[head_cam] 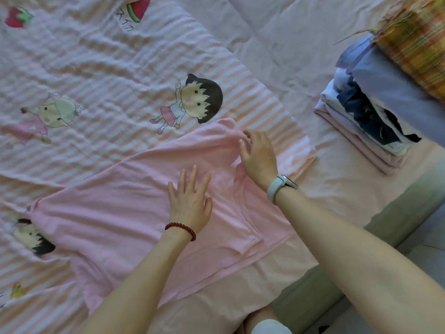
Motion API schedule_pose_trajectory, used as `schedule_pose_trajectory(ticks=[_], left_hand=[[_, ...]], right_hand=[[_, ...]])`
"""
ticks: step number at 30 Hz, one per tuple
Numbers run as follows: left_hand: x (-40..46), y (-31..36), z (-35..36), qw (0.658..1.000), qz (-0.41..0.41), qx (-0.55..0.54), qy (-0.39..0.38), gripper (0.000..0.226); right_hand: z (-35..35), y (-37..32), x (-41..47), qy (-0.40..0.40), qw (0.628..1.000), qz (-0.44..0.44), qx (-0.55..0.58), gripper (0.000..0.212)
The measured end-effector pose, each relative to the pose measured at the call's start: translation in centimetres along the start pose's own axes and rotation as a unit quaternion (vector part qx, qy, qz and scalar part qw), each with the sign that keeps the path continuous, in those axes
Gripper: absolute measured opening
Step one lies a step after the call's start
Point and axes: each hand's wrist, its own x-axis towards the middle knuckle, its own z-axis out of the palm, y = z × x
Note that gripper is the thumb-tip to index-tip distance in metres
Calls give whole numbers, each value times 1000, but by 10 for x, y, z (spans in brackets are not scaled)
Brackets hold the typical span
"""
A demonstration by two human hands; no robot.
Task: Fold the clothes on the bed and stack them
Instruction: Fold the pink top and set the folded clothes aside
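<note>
Pinching grip: your right hand (258,156) nips the pink fabric between thumb and fingertips at the far shoulder of the pink T-shirt (134,213), just right of frame centre, likely to draw that edge taut or begin a fold.
Flat grip: your left hand (190,201) lies spread, fingers straight, pressing the shirt's chest so the cloth does not slide while the other hand pulls.
Wrists: one red bead bracelet (180,229) on the left, one pale watch (280,188) on the right.
Shirt position: it lies flat across the lower middle of the frame, neckline toward the right, on the striped cartoon quilt (96,80), not yet folded.
Finished stack: one pile of folded clothes (366,124) sits at the right edge, well apart from the shirt; several layers show, pale pink lowest, white and dark blue above, exact number unclear.
Beyond: one plaid cushion or pillow (419,44) in the upper right corner, touching the pile's far side.
Bed: the plain pink sheet (301,44) shows beside the quilt.
</note>
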Motion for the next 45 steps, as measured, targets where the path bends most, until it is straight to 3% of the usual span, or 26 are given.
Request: schedule_pose_trajectory(ticks=[4,8,11,15,18,21,23,26,30,33,35,37,40,42,43,45], left_hand=[[1,-23,5,998,-42,29,-41,63],[-11,-31,14,997,-31,37,-61,66],[-18,-34,14,998,-30,-2,-50,62],[-38,-48,-1,987,-116,-107,39,57],[-70,-69,-4,936,-258,-188,148,50],[-117,-87,6,867,-407,-244,154,49],[-148,-91,21,838,-461,-254,147,53],[-187,-90,43,789,-520,-294,142,56],[-216,-86,66,755,-524,-378,109,42],[-219,-86,72,765,-478,-411,131,25],[-216,-88,70,750,-472,-434,161,13],[-213,-92,68,712,-475,-484,183,2],[-214,-99,66,622,-497,-572,196,19],[-221,-103,64,573,-503,-620,184,25],[-226,-104,64,570,-496,-632,173,24],[-236,-108,65,599,-479,-623,156,22]], right_hand=[[10,-20,45,-50,996,-35,-65,40],[10,-26,75,-122,984,-34,-128,24],[10,-31,82,-60,980,-19,-191,23],[27,-48,55,30,954,-159,-253,38],[51,-64,9,-3,923,-296,-247,46],[76,-64,-56,-57,907,-348,-229,49],[85,-50,-101,-92,930,-294,-200,53],[80,-23,-156,-108,973,-123,-161,54],[58,16,-194,-117,975,54,-183,46],[45,33,-194,-119,974,115,-151,39],[41,40,-188,-104,974,162,-119,36],[40,43,-182,-91,971,213,-58,32],[40,43,-176,-106,962,250,16,12],[40,43,-176,-105,960,258,39,13],[40,43,-177,-101,958,261,54,13],[36,43,-179,-92,956,267,81,11]])
